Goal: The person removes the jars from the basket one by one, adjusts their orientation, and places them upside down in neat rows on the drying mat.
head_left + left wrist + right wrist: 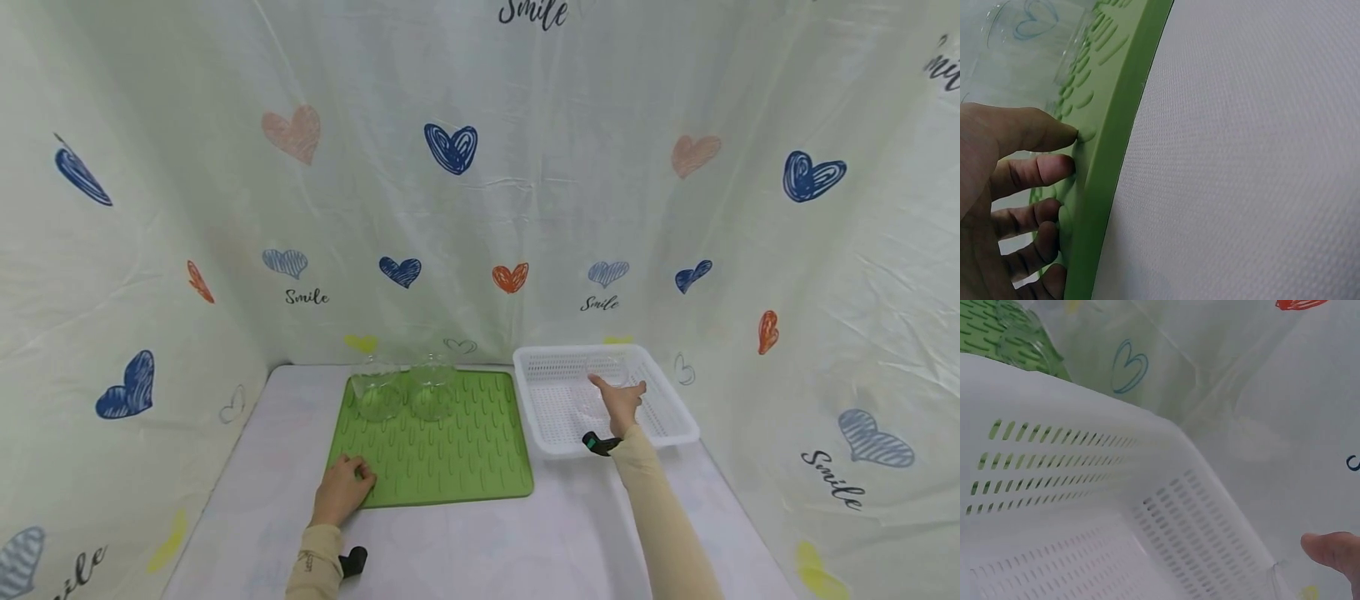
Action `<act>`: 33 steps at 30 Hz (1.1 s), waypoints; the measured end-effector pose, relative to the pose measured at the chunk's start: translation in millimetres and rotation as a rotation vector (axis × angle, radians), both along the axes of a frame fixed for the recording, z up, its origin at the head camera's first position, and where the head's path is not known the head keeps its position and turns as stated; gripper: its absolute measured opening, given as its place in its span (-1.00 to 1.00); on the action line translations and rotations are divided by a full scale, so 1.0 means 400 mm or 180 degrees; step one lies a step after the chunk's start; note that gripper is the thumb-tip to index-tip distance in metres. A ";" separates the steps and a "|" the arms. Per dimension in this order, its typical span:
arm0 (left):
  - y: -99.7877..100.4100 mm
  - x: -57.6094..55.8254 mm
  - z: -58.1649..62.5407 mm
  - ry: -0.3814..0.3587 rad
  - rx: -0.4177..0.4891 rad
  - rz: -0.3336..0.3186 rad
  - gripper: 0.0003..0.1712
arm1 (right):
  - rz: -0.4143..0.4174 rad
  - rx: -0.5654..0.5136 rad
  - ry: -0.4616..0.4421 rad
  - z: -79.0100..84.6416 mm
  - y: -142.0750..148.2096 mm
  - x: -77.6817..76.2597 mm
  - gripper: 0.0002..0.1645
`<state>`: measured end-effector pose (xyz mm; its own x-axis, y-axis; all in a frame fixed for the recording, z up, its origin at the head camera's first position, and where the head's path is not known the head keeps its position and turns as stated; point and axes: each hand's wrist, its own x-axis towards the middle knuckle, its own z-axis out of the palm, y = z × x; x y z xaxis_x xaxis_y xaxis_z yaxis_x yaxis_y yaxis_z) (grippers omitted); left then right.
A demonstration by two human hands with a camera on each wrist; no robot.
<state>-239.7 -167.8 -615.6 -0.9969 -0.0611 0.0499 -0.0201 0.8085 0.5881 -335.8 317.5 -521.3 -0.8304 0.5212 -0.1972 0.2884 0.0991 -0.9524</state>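
Observation:
Two clear glass cups (377, 392) (432, 390) stand side by side near the back left of a green ridged mat (465, 450). My left hand (345, 487) rests at the mat's front left corner with loosely bent fingers; in the left wrist view, its fingertips (1054, 167) touch the raised ridges and grip nothing. Over a white perforated basket (558, 442), my right hand (621, 404) reaches with thumb and fingers spread wide. A faint clear outline, like another glass, shows in the basket by that hand. In the right wrist view only the thumb (1335, 550) appears, beyond the basket's wall.
The mat and basket stand next to each other on a table with a white cloth (480, 550). A pale curtain (555, 225) printed with hearts and "Smile" hangs behind and on both sides. Both wrists wear small black camera mounts.

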 end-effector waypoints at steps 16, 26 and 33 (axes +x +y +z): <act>-0.002 0.005 0.001 -0.0040 0.0040 0.0024 -0.87 | -0.0061 0.0043 -0.0375 -0.082 -0.003 -0.060 0.46; 0.001 0.005 0.005 -0.0021 -0.0031 0.0047 -0.86 | -0.0119 0.0296 -0.0202 -0.108 0.016 -0.086 0.44; 0.002 0.008 0.004 -0.0029 -0.0044 0.0054 -0.85 | -0.0198 0.0296 -0.0149 -0.111 0.014 -0.091 0.42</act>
